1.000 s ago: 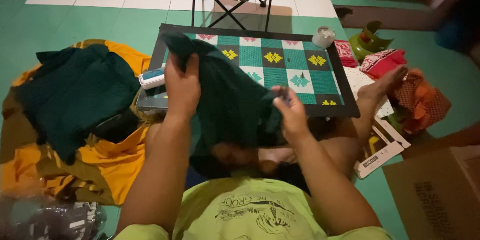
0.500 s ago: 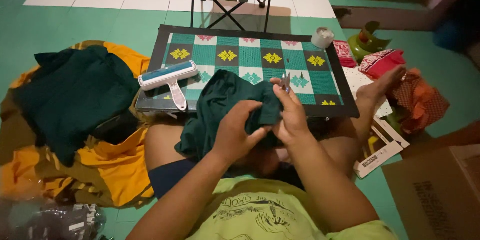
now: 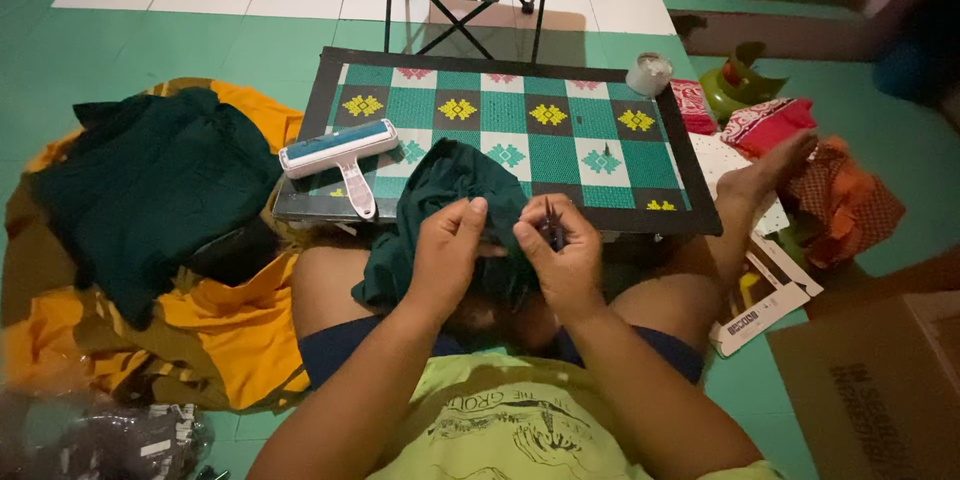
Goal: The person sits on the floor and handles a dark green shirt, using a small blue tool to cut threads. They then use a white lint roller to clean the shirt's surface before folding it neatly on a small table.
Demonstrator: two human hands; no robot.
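The left hand (image 3: 447, 250) pinches a dark green cloth (image 3: 450, 200) bunched over the lap and the table (image 3: 330, 100) edge. The right hand (image 3: 560, 255) has fingers closed on something small and dark, perhaps a thread cutter (image 3: 551, 228), mostly hidden.

Shirt (image 3: 520, 430): lime green, dark line drawing printed on front.
Shorts (image 3: 345, 350): dark navy.
Arms, feet: bare, no sleeves.

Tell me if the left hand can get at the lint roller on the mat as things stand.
Probably yes. The lint roller lies in the open on the mat, just ahead and left of the left hand, with nothing between them. But that hand is pinching the green cloth and would need to let go.
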